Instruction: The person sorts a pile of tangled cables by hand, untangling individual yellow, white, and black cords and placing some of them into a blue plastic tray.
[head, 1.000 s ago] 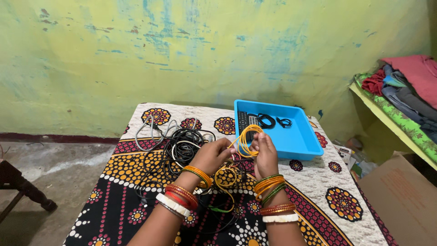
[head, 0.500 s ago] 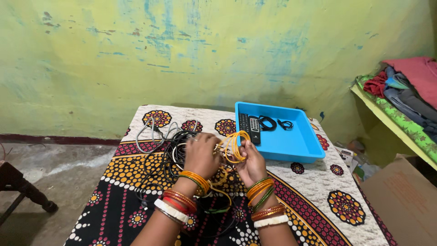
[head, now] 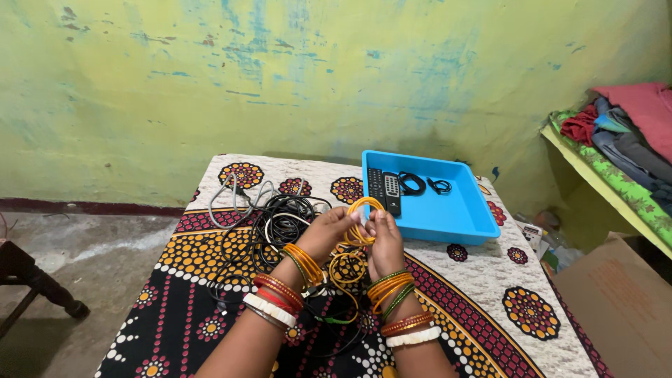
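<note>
Fingers of the left hand [head: 329, 233] and right hand [head: 384, 236] close together on a coiled yellow cable [head: 360, 218], held above the patterned tablecloth [head: 490, 294] between the tangled cables [head: 276, 227] and the blue tray [head: 448, 210], apparently keeping its loops gathered.

Two hands, left hand [head: 327, 234] and right hand [head: 383, 241], both closed on one coiled yellow cable [head: 364, 218]; one blue tray [head: 458, 224]; two remote controls [head: 384, 187] inside; two small black cable coils [head: 411, 184] beside them; one tangled heap of cables [head: 269, 224]; one cardboard box [head: 616, 308].
</note>
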